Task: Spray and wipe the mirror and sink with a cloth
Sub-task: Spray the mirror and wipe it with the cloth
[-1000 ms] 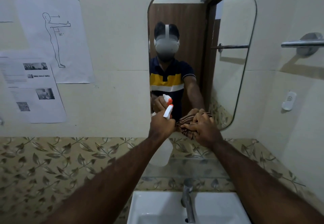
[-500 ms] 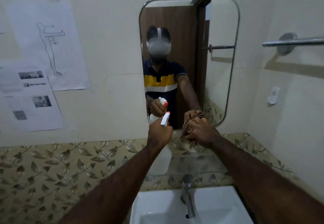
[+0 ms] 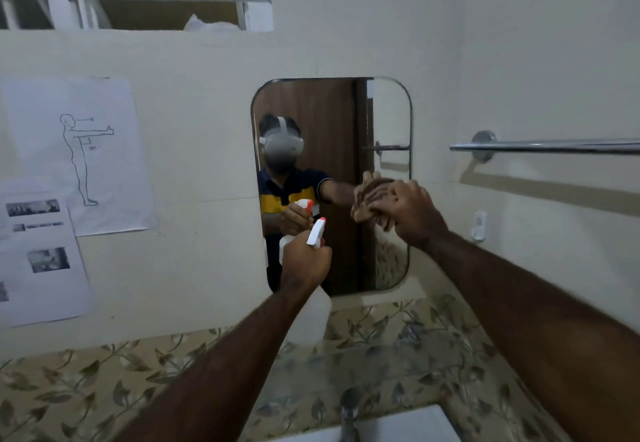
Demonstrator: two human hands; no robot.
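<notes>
Wiping the mirror point(image 3: 332, 123) is the step I judge to be in hand: right of centre in the head view, my right hand point(image 3: 408, 211) presses a bunched brown cloth point(image 3: 369, 197) against the glass, fingers clenched on it. My left hand point(image 3: 304, 261), centre frame, is wrapped around the spray bottle point(image 3: 313, 306), nozzle toward the mirror. Next I would sweep the cloth over the untouched upper glass. The sink point(image 3: 398, 424) waits at the bottom edge behind its tap point(image 3: 349, 407). The towel rail point(image 3: 543, 146) at right stands clear; only the raised bottle crowds the lower glass.
</notes>
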